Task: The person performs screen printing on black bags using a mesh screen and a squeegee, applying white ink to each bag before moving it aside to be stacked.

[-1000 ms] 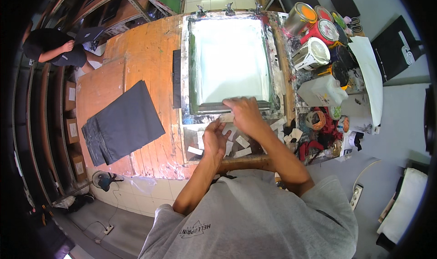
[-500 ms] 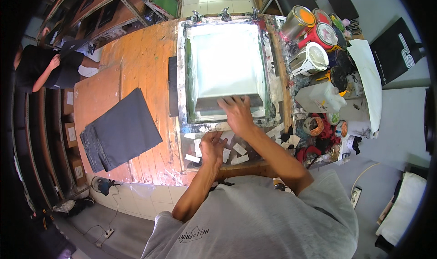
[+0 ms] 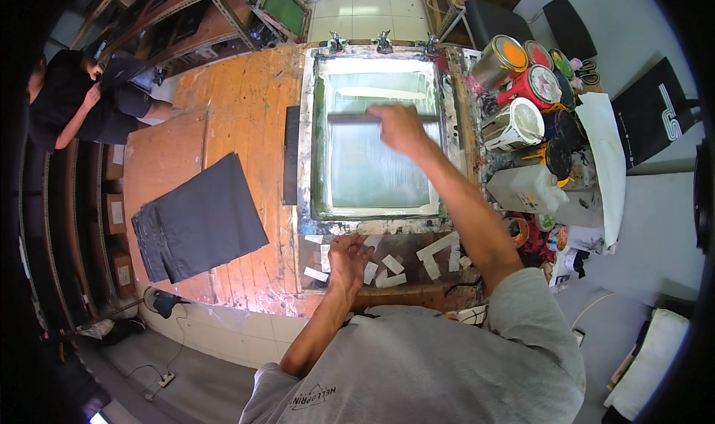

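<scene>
My right hand [image 3: 402,128] grips a squeegee [image 3: 351,118] with a dark, wide bar, which lies across the upper part of a screen-printing frame [image 3: 304,163]. White ink [image 3: 380,93] forms a band on the mesh beyond the squeegee. Nearer me, the mesh [image 3: 383,174] looks pale green with thin white streaks. At the frame's near edge is my left hand [image 3: 348,261], its fingers loosely bent and apart, the tips close to the edge. I cannot tell whether they touch it. Metal hinge clamps [image 3: 383,42] hold the frame's far side.
A stack of black bags [image 3: 201,219] lies on the wooden table [image 3: 246,111] at left. Paint cans [image 3: 515,124] and a plastic jug [image 3: 525,188] crowd the right side. White tape pieces [image 3: 392,264] dot the near edge. Another person [image 3: 82,103] holds something black at far left.
My right hand has pushed the squeegee away from me, from the frame's near end to its upper part. My left hand stays near the front edge. The whole view has shifted slightly.
</scene>
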Demonstrator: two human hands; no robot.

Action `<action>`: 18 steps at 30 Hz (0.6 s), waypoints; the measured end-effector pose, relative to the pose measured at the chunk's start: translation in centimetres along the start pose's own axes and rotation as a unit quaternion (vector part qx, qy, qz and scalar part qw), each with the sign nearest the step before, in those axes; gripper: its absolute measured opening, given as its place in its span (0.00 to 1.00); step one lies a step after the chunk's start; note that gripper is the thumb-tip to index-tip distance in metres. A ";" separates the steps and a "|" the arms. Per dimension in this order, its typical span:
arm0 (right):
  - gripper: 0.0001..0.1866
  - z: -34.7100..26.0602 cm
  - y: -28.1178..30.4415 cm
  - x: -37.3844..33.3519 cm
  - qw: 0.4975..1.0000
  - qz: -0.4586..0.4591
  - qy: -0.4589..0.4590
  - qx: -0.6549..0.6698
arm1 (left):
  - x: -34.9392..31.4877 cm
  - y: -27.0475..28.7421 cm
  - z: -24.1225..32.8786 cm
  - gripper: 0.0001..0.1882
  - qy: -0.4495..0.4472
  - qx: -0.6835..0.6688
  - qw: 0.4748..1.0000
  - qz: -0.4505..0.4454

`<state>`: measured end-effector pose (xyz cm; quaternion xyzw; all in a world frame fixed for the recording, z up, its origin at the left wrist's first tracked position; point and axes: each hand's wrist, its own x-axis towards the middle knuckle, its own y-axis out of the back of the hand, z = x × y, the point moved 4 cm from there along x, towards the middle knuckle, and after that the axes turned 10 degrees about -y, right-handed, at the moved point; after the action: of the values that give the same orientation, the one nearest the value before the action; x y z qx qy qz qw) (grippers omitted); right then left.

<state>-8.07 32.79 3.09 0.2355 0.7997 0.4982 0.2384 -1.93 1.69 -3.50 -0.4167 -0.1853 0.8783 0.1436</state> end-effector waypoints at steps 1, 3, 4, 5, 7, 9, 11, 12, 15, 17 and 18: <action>0.23 -1.5 0.8 -3.4 0.999 0.032 0.029 0.000 | -0.2 0.1 0.0 0.10 -0.001 -0.005 1.000 -0.002; 0.24 -3.0 0.6 -9.7 0.996 0.051 0.056 0.042 | -0.7 0.2 0.2 0.10 -0.003 -0.013 1.000 -0.020; 0.27 -3.5 0.5 -13.0 0.986 0.109 0.092 0.087 | -0.9 0.0 0.5 0.10 -0.004 -0.016 0.999 -0.030; 0.31 -4.5 1.1 -15.7 0.989 0.096 0.086 0.076 | -1.3 -0.5 1.1 0.11 -0.001 -0.001 0.999 -0.038; 0.32 -6.3 2.7 -19.4 0.985 0.123 0.088 0.085 | -1.8 -1.0 2.3 0.12 -0.017 -0.007 0.998 -0.061; 0.32 -7.0 4.3 -20.6 0.976 0.171 0.098 0.089 | -2.6 -2.1 3.7 0.13 -0.029 -0.015 0.995 -0.092; 0.33 -7.2 6.0 -20.3 0.959 0.238 0.123 0.088 | -4.3 -4.7 6.2 0.12 -0.053 -0.043 0.990 -0.120; 0.32 -7.4 7.0 -19.6 0.954 0.252 0.131 0.093 | -5.2 -6.0 7.6 0.12 -0.065 -0.059 0.988 -0.131; 0.26 -7.7 11.0 -16.4 0.916 0.346 0.203 0.027 | -5.9 -9.1 11.6 0.18 -0.175 -0.061 0.960 -0.211; 0.23 -8.4 15.2 -14.2 0.899 0.382 0.210 0.038 | -4.1 -10.7 13.8 0.20 -0.234 -0.036 0.928 -0.289; 0.21 -8.8 17.4 -13.2 0.896 0.384 0.216 0.061 | -3.0 -11.3 15.1 0.20 -0.266 -0.016 0.905 -0.331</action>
<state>-0.78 25.51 24.31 0.4250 0.7077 0.5399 -0.1645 -10.84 7.38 12.39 -0.0841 -0.3577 0.8553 0.3653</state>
